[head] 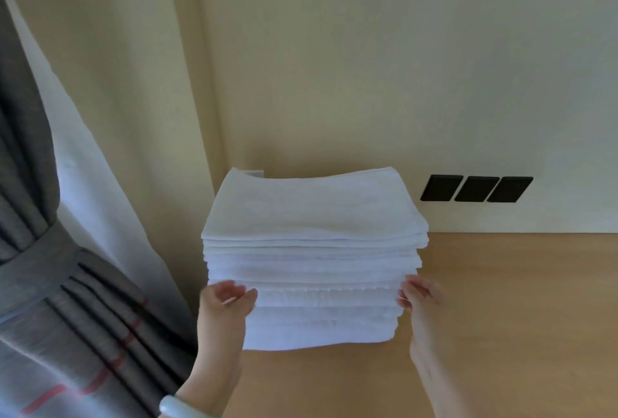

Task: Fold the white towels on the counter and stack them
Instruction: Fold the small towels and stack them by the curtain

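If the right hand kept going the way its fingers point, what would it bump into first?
The stack of white towels: the right hand points at its right side, with the fingers at or nearly touching it; blur hides contact.

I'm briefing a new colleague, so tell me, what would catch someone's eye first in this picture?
A tall stack of folded white towels stands mid-frame on the wooden counter by the cream wall, with the left grip and right grip touching its two sides. A grey curtain hangs at left, and three black wall plates sit right of the stack.
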The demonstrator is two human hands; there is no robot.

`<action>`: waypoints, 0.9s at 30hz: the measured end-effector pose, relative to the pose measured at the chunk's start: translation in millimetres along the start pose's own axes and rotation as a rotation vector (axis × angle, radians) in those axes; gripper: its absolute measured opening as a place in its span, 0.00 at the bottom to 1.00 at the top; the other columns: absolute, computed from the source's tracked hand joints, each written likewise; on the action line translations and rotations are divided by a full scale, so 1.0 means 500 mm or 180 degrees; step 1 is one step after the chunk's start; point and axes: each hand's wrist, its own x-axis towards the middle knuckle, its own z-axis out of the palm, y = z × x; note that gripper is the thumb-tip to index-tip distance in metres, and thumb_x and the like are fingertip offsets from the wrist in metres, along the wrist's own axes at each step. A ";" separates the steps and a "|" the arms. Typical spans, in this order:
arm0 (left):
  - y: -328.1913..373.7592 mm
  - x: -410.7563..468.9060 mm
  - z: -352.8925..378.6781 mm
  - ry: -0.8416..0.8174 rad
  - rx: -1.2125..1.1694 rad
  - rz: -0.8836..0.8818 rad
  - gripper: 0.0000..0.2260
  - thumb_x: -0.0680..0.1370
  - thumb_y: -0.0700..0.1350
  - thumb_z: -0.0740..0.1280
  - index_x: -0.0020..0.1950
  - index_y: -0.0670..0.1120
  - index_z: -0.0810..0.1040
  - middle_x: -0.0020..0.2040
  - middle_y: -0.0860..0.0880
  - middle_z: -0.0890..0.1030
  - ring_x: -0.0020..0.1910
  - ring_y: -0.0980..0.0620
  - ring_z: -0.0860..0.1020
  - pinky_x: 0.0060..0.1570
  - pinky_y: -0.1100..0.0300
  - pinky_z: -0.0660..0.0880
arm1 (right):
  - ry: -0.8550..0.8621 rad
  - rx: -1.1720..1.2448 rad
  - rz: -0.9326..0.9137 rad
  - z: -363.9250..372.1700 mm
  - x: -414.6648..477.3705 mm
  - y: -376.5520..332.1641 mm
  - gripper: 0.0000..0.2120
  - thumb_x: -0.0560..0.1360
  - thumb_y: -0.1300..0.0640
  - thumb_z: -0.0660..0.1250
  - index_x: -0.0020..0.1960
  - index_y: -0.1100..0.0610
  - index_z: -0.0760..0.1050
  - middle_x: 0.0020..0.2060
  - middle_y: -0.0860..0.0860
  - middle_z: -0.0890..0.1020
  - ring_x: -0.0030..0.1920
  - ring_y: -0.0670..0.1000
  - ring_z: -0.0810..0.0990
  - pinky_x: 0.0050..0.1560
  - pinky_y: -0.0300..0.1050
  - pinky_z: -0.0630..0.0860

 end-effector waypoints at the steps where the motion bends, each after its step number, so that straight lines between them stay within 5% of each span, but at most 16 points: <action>1: 0.000 0.001 0.005 -0.0212 -0.0521 -0.0420 0.12 0.77 0.33 0.68 0.60 0.37 0.73 0.54 0.40 0.80 0.50 0.45 0.81 0.54 0.53 0.75 | -0.0063 0.0113 0.0000 0.006 -0.001 -0.010 0.07 0.77 0.69 0.66 0.49 0.58 0.76 0.45 0.60 0.79 0.39 0.51 0.80 0.36 0.35 0.78; 4: 0.008 0.012 0.020 -0.0632 -0.1590 -0.1211 0.09 0.80 0.33 0.63 0.59 0.34 0.75 0.53 0.36 0.82 0.53 0.41 0.82 0.51 0.52 0.80 | -0.0198 0.0279 0.0061 0.029 0.006 -0.046 0.06 0.78 0.66 0.67 0.52 0.58 0.75 0.43 0.59 0.80 0.37 0.50 0.81 0.40 0.40 0.81; 9: 0.010 0.024 0.054 -0.0849 -0.2071 -0.1563 0.11 0.81 0.35 0.61 0.61 0.32 0.75 0.56 0.34 0.81 0.56 0.39 0.81 0.50 0.50 0.81 | -0.0605 0.0996 0.0854 0.051 -0.001 -0.078 0.06 0.80 0.68 0.63 0.56 0.66 0.74 0.48 0.63 0.83 0.49 0.58 0.85 0.52 0.50 0.82; 15: -0.002 0.034 0.057 -0.0745 -0.1833 -0.1546 0.10 0.80 0.33 0.63 0.59 0.32 0.76 0.53 0.35 0.82 0.52 0.40 0.82 0.51 0.49 0.78 | -0.0652 0.1360 0.1394 0.038 0.004 -0.075 0.06 0.78 0.72 0.62 0.54 0.68 0.75 0.45 0.64 0.81 0.46 0.60 0.83 0.37 0.49 0.84; 20: -0.009 0.027 0.073 -0.1363 -0.1208 -0.1421 0.15 0.77 0.27 0.56 0.58 0.35 0.78 0.55 0.38 0.83 0.56 0.41 0.82 0.59 0.48 0.76 | -0.1448 0.0877 0.1739 0.082 -0.028 -0.010 0.19 0.75 0.78 0.52 0.54 0.67 0.77 0.49 0.62 0.85 0.53 0.60 0.83 0.52 0.53 0.79; 27: -0.120 0.058 -0.015 -0.0589 -0.0826 -0.1725 0.17 0.76 0.27 0.54 0.60 0.34 0.77 0.56 0.36 0.81 0.56 0.41 0.80 0.58 0.49 0.75 | -0.0949 0.0514 0.2125 0.016 -0.020 0.119 0.21 0.75 0.79 0.51 0.55 0.65 0.77 0.57 0.61 0.82 0.58 0.59 0.79 0.51 0.50 0.77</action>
